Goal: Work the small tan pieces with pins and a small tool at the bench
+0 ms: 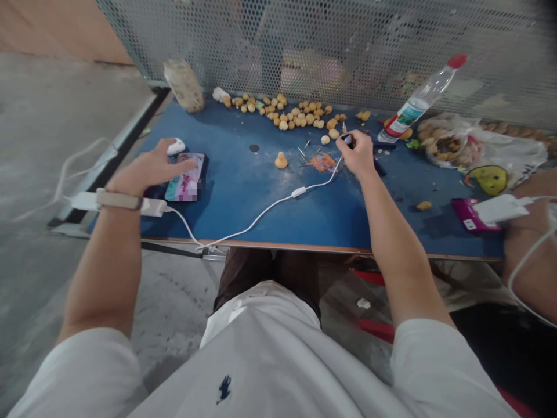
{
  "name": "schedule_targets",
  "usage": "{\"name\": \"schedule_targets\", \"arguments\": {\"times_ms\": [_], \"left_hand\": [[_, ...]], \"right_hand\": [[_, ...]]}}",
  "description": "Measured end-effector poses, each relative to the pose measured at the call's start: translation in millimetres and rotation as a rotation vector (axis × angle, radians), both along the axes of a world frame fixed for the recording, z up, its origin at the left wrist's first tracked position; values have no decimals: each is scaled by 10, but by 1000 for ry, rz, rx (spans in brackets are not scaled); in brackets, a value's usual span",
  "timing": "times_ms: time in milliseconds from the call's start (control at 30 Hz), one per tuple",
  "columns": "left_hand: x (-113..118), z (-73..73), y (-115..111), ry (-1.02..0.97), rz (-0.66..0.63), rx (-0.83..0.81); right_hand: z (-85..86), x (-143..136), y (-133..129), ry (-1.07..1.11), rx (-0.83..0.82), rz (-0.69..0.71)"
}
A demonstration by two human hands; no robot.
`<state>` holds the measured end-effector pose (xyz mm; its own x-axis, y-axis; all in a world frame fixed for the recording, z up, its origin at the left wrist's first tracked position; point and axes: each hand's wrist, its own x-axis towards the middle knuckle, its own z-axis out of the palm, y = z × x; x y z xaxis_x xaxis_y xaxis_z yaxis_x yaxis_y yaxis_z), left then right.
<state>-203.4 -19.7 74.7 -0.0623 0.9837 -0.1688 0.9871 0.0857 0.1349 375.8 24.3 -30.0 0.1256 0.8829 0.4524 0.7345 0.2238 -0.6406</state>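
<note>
My left hand (152, 168) hovers at the phone (186, 184) on the left of the blue table, thumb stretched over its lit screen and the fingers apart near a white object (176, 147). In my right hand (355, 152) a small dark device (347, 140) is pinched between thumb and fingers. A white cable (270, 208) with an inline piece (299, 191) runs from beside that hand to the table's front edge. Near the middle sits a small gourd (281, 160); orange shavings (323, 162) and several thin metal bits lie just left of my right hand.
Many small gourds (300, 116) line the table's back edge (209, 104) below a perforated metal screen (243, 52). A jar (185, 86), a tilted bottle (409, 116) and a plastic bag (470, 139) stand there too. Another person's arm (533, 249) is at the right.
</note>
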Motion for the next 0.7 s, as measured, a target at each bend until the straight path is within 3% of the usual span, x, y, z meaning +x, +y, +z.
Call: {"name": "schedule_targets", "arguments": {"times_ms": [67,233,467,700], "left_hand": [[164,53,-141,67,-69,-44],[468,126,-310,97,-15,-62],[574,74,-246,87,-15,-34],[626,113,-285,91,30,-88]], "right_hand": [[51,-55,-40,34,14,-37],[195,-191,-143,59,5,-20],[218,-225,-133,34,-22,-37],[240,-249,-129,44,-16,-13]]}}
